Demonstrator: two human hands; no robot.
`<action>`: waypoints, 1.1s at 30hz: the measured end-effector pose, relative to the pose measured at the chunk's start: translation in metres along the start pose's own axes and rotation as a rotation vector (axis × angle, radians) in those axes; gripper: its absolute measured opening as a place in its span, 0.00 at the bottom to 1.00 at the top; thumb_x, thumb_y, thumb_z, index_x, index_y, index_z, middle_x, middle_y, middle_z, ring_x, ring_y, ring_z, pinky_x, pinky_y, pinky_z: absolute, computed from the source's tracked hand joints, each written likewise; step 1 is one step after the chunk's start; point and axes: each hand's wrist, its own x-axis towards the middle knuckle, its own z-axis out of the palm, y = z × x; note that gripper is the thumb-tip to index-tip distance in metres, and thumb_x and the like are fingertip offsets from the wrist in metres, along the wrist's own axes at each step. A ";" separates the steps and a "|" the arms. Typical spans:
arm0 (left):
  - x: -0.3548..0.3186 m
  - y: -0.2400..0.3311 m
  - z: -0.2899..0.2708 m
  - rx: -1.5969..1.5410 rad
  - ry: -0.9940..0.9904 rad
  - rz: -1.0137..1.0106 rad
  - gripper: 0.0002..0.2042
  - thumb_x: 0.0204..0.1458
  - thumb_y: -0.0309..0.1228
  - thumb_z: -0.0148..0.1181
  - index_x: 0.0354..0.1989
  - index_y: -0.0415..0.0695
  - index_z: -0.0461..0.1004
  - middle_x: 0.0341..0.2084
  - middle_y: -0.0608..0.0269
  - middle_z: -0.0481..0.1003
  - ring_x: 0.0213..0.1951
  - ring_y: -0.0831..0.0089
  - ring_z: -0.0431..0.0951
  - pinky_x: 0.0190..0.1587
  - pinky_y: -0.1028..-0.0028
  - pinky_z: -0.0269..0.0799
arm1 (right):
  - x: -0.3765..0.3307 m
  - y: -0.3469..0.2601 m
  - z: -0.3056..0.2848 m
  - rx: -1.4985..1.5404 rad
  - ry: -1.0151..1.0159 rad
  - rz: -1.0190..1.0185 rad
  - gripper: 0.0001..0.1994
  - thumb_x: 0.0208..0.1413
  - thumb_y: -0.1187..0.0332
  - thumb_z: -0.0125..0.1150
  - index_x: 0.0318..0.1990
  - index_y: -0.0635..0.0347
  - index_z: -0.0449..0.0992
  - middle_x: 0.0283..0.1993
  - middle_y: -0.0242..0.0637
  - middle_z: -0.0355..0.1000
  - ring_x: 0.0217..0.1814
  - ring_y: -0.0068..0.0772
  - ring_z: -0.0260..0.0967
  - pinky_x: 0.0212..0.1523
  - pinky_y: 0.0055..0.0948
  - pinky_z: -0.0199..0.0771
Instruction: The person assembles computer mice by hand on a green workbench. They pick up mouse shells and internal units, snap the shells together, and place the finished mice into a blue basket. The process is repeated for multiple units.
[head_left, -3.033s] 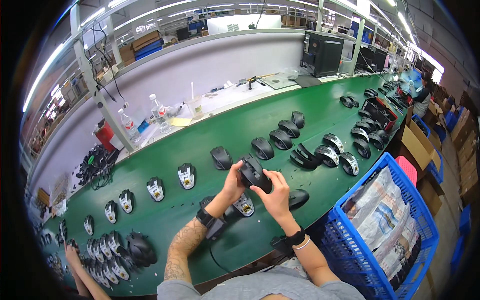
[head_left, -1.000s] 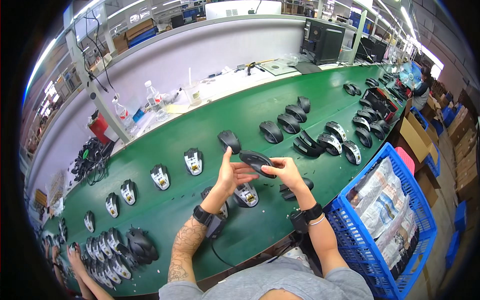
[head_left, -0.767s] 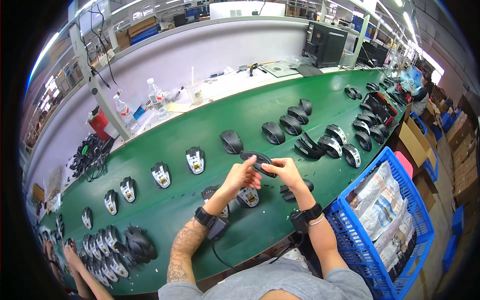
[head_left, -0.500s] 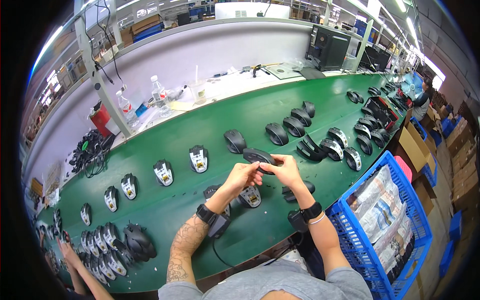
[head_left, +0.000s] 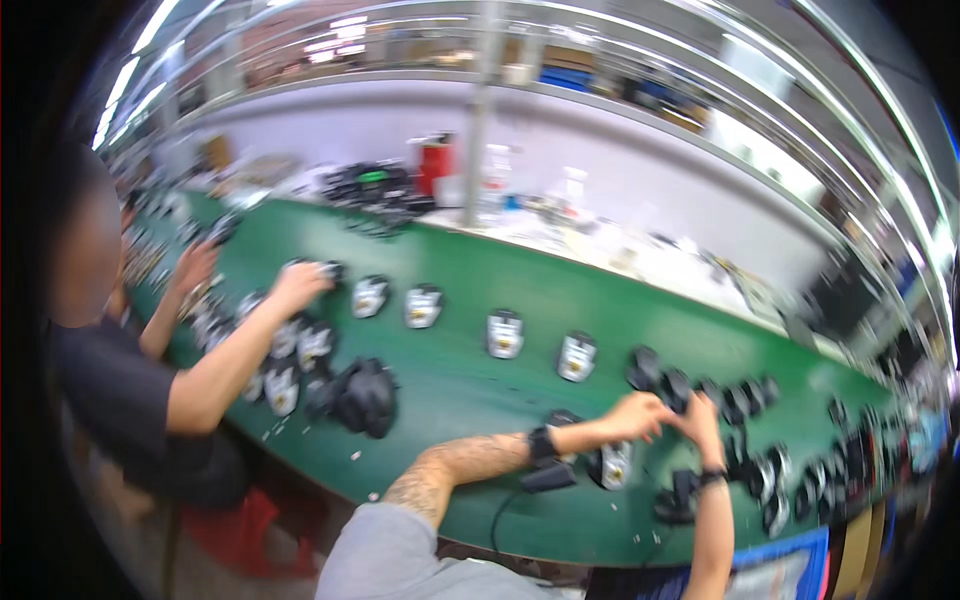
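nothing legible to me: blur smears my view. clear bottle point(head_left: 496, 185) on white shelf point(head_left: 622, 257) behind desk point(head_left: 455, 365): reddish patch like label, lettering lost. second bottle point(head_left: 573, 188), right of it: reddish mark too, unreadable. white-topped mice point(head_left: 505, 335) on my desk: small yellow patches, no characters i can make out. red container point(head_left: 434, 168), left of bottles: any print too smeared to tell.

Single head view: left fisheye of head-worn pair; faces down and forward over green tabletop point(head_left: 460, 390); near left hand point(head_left: 636, 416) and right hand point(head_left: 699, 424); wide enough for overhead lights point(head_left: 155, 25).
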 end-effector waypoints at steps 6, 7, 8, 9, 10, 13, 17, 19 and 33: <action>0.003 -0.012 0.019 -0.007 -0.034 0.026 0.12 0.49 0.33 0.55 0.29 0.32 0.71 0.21 0.53 0.75 0.23 0.69 0.77 0.21 0.71 0.74 | -0.129 0.005 -0.084 0.355 -0.118 -0.179 0.40 0.26 0.77 0.75 0.55 0.66 0.64 0.50 0.43 0.68 0.52 0.38 0.66 0.54 0.32 0.65; 0.004 -0.012 0.021 0.022 -0.067 -0.003 0.12 0.49 0.32 0.55 0.29 0.33 0.71 0.22 0.52 0.75 0.23 0.68 0.77 0.21 0.71 0.74 | -0.164 0.001 -0.067 0.821 -0.213 0.072 0.35 0.44 0.67 0.66 0.63 0.48 0.58 0.64 0.46 0.54 0.63 0.49 0.53 0.64 0.39 0.49; 0.006 -0.014 0.021 0.053 -0.097 -0.040 0.11 0.48 0.32 0.55 0.28 0.33 0.70 0.22 0.51 0.75 0.23 0.68 0.77 0.21 0.71 0.74 | -0.178 -0.013 -0.070 0.116 -0.013 -0.253 0.38 0.38 0.73 0.70 0.61 0.55 0.60 0.55 0.46 0.65 0.51 0.47 0.66 0.52 0.36 0.67; 0.009 -0.021 0.022 0.033 -0.081 -0.030 0.12 0.45 0.34 0.55 0.29 0.35 0.72 0.21 0.53 0.76 0.17 0.67 0.76 0.16 0.73 0.66 | -0.188 -0.021 -0.066 0.119 -0.040 -0.213 0.37 0.37 0.74 0.68 0.60 0.56 0.62 0.55 0.49 0.64 0.53 0.49 0.64 0.54 0.37 0.65; 0.006 -0.019 0.021 0.033 -0.085 -0.043 0.12 0.45 0.34 0.55 0.29 0.35 0.72 0.21 0.53 0.76 0.17 0.67 0.76 0.16 0.73 0.66 | -0.198 -0.027 -0.060 0.125 -0.064 -0.163 0.35 0.37 0.76 0.66 0.59 0.58 0.63 0.55 0.51 0.64 0.55 0.52 0.63 0.55 0.39 0.63; 0.000 -0.006 0.023 0.067 -0.144 -0.098 0.13 0.46 0.33 0.55 0.32 0.34 0.68 0.23 0.51 0.75 0.20 0.67 0.76 0.20 0.71 0.68 | -0.206 -0.038 -0.054 0.164 -0.081 -0.043 0.30 0.36 0.79 0.59 0.55 0.62 0.68 0.54 0.57 0.65 0.56 0.56 0.61 0.56 0.41 0.62; -0.001 -0.012 0.024 0.056 -0.153 -0.137 0.19 0.45 0.32 0.55 0.44 0.36 0.61 0.25 0.52 0.75 0.20 0.66 0.76 0.20 0.71 0.67 | -0.200 -0.041 -0.054 0.140 -0.036 -0.047 0.25 0.38 0.82 0.53 0.50 0.64 0.72 0.50 0.58 0.67 0.49 0.58 0.66 0.52 0.39 0.66; 0.000 -0.014 0.028 0.054 -0.156 -0.128 0.20 0.45 0.32 0.55 0.45 0.35 0.61 0.26 0.52 0.75 0.20 0.66 0.76 0.20 0.70 0.67 | -0.199 -0.034 -0.053 0.099 -0.048 -0.050 0.25 0.38 0.82 0.53 0.50 0.64 0.72 0.49 0.58 0.68 0.49 0.58 0.66 0.52 0.40 0.66; 0.004 -0.017 0.024 -0.167 0.051 0.185 0.16 0.58 0.38 0.47 0.31 0.36 0.73 0.23 0.62 0.75 0.28 0.78 0.75 0.30 0.76 0.74 | -0.101 -0.095 -0.068 0.388 0.451 -0.103 0.28 0.35 0.74 0.75 0.49 0.66 0.71 0.47 0.47 0.70 0.48 0.37 0.69 0.48 0.31 0.70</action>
